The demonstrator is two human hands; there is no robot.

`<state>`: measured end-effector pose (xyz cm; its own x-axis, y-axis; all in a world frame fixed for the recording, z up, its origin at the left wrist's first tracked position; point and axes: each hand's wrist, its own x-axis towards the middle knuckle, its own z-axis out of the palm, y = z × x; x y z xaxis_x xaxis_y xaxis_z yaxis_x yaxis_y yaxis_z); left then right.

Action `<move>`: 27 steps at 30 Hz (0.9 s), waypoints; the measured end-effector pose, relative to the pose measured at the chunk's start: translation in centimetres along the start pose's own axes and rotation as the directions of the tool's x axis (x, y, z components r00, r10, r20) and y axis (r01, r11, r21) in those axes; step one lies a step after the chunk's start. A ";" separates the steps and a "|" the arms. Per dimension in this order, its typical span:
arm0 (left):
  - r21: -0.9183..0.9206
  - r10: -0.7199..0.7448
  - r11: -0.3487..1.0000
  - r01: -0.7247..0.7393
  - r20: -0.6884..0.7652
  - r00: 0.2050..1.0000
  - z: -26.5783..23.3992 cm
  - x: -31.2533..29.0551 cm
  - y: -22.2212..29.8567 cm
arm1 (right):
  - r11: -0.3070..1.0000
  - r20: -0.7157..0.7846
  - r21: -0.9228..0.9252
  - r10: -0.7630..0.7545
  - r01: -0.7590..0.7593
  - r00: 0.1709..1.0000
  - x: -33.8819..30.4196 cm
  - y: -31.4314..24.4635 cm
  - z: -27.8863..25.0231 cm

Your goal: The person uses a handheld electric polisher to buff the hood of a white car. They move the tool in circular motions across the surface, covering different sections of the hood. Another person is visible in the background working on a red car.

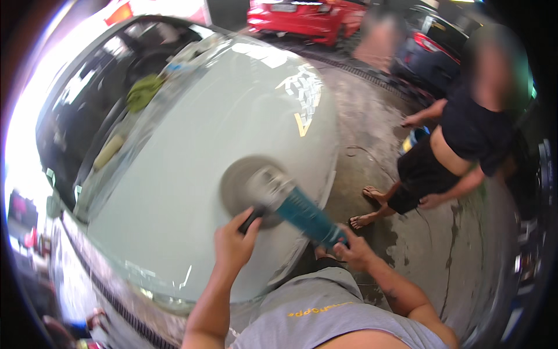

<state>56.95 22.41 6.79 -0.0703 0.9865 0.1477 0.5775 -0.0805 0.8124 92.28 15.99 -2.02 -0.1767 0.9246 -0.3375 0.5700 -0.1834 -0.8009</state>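
A teal and silver rotary polisher (pixel 308 215) lies across the near right part of a car's pale grey-green hood (pixel 168 168). Its round pad (pixel 235 183) is blurred and appears to rest on the paint. My left hand (pixel 233 235) is closed around the black side handle (pixel 252 220). Around the rear end of the tool, past the hood's front edge, my right hand (pixel 356 250) is closed. Both forearms come up from below.
A green cloth (pixel 144 92) and a rolled pale cloth (pixel 108 152) lie by the windshield. At right a person in dark clothes (pixel 476 125) stands near a blue bucket (pixel 414 141). A red car (pixel 302 22) and a dark car (pixel 430 55) are parked beyond a floor grate.
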 end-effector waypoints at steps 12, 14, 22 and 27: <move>0.143 -0.022 0.990 0.021 0.005 1.000 6.7 22.9 2.2 | 0.956 -0.103 0.291 0.059 -0.027 0.993 16.0 -1.8 -10.4; 0.117 -0.052 0.992 0.048 0.033 0.998 6.0 22.2 3.4 | 0.961 -0.098 0.272 0.068 -0.039 0.993 15.1 -2.2 -10.7; 0.109 -0.050 0.993 0.047 0.024 0.998 2.7 13.2 3.2 | 0.948 -0.006 0.316 0.055 -0.051 0.998 9.3 -0.1 -6.4; 0.080 -0.046 0.996 0.046 -0.003 0.999 1.8 8.2 1.7 | 0.953 0.006 0.303 0.032 -0.033 0.999 5.7 1.2 -3.1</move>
<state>58.84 30.63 8.40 -0.0994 0.9887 0.1118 0.6367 -0.0231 0.7708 94.42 22.13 -3.36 -0.1634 0.9160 -0.3664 0.3059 -0.3061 -0.9015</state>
